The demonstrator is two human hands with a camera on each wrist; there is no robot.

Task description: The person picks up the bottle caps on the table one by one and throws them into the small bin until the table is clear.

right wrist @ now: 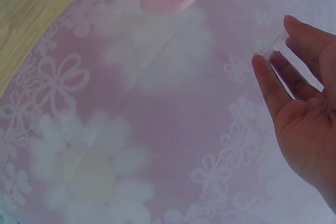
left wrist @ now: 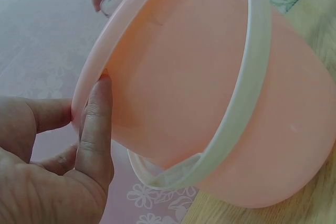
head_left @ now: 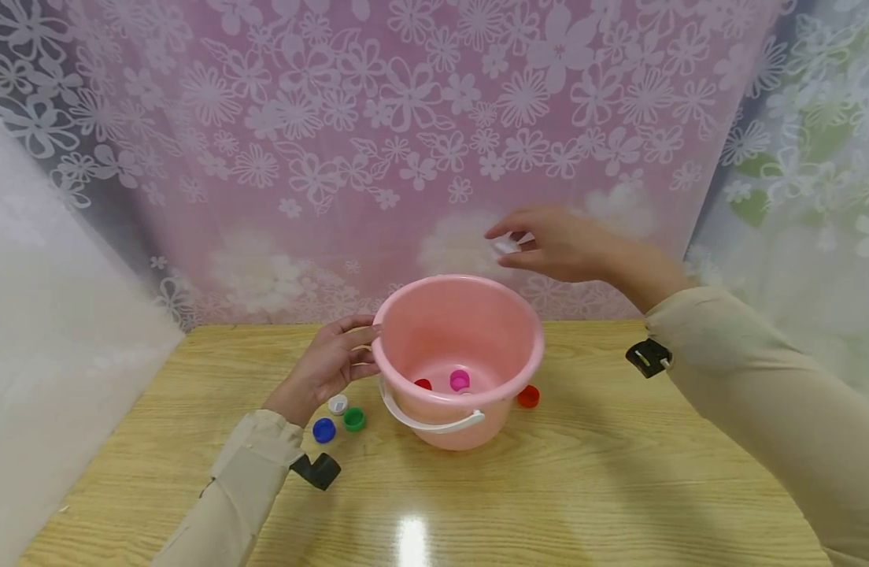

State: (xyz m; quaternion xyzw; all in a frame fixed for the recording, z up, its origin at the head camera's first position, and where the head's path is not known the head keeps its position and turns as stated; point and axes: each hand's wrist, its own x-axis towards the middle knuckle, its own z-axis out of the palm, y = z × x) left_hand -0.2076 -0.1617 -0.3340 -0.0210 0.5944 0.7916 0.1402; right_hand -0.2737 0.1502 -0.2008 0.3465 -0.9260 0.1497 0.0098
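Above the far rim of the pink bucket, the right grip pinches a clear cap between its fingertips, apart from the bucket. At the near-left rim, the left grip holds the bucket's edge. Inside lie a magenta cap and a red cap; white, blue and green caps sit left on the bench.

Loose beige sleeves with gathered cuffs are worn behind left grip and right grip; black wrist pieces are seen beside them.
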